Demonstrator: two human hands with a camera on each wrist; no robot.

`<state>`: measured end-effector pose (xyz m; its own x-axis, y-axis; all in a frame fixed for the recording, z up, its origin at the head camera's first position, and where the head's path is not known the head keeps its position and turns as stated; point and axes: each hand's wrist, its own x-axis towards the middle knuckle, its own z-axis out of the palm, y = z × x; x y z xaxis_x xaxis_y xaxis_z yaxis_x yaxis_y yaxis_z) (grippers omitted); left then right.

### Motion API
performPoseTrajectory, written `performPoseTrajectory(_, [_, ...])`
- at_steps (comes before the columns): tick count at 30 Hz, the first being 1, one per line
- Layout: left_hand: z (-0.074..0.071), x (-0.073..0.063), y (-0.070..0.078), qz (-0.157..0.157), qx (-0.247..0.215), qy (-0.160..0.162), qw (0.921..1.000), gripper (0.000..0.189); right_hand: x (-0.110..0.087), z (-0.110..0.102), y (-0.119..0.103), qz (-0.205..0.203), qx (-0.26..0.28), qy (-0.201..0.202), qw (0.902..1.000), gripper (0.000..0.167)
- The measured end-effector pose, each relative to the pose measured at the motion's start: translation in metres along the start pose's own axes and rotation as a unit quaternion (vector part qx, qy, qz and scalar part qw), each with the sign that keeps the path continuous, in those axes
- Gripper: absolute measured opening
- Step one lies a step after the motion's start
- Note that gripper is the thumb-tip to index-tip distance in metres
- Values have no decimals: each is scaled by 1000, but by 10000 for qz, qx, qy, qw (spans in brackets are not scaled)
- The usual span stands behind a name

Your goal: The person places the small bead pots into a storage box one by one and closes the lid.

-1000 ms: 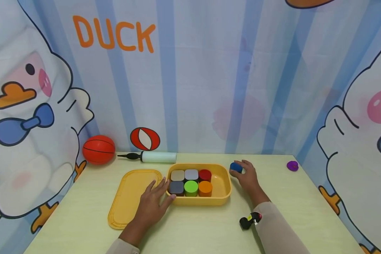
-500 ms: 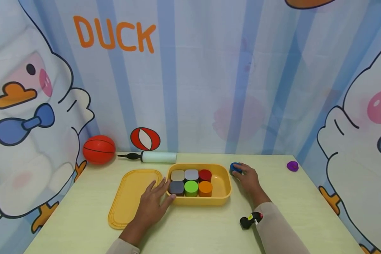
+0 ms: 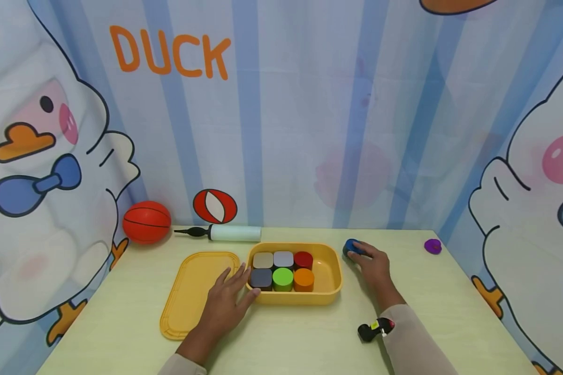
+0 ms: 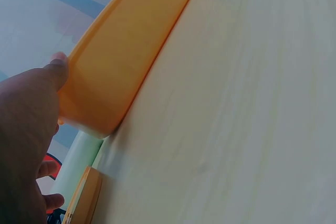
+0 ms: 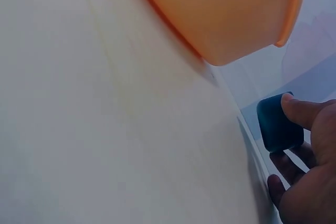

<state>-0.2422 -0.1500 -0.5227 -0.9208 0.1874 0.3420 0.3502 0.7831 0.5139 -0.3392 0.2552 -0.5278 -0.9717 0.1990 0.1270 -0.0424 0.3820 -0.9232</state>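
Observation:
My right hand (image 3: pixel 374 265) pinches a small blue block (image 3: pixel 351 247) between thumb and fingers, just right of the yellow container (image 3: pixel 329 298). In the right wrist view the block (image 5: pixel 276 123) looks dark teal with rounded edges, held by the thumb on one side and fingertips on the other. My left hand (image 3: pixel 225 304) lies at the container's left end, its fingers spread and its thumb at the near rim. Inside the container sit two rows of blocks: beige, lavender and red (image 3: pixel 303 259) behind, dark grey, green (image 3: pixel 283 279) and orange in front.
A yellow lid (image 3: pixel 187 297) lies left of the container, partly under the left hand in this view. At the back are a red ball (image 3: pixel 147 222) and a hand pump (image 3: pixel 234 233). A small purple object (image 3: pixel 433 246) lies at the far right.
My right hand has shifted slightly to the right with the blue block, whose facing has turned in the fingers. The left hand and the container stay in place.

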Motion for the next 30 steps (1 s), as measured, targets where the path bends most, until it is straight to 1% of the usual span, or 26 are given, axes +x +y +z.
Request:
performPoseTrajectory(3, [0,0,-2,21,37,24,10000,68,-2,-2,0,-42,10,75,10000,49])
performPoseTrajectory(8, [1,1,-3,69,-1,74,9999,67,-7,-5,-2,-235,-160,200,9994,44])
performPoseTrajectory(13, [2,0,-3,63,-12,72,10000,67,-15,-7,-7,-444,-262,49,9987,40])
performPoseTrajectory(17, [2,0,-2,71,27,90,9999,67,-19,-9,-11,-731,-235,2,9971,40])
performPoseTrajectory(25, [0,-1,0,144,4,177,9997,65,-30,-7,-17,-1443,-562,361,9873,40])
performPoseTrajectory(30, [0,-2,0,85,-51,106,9999,66,-37,-2,-21,-1744,-497,594,9816,37])
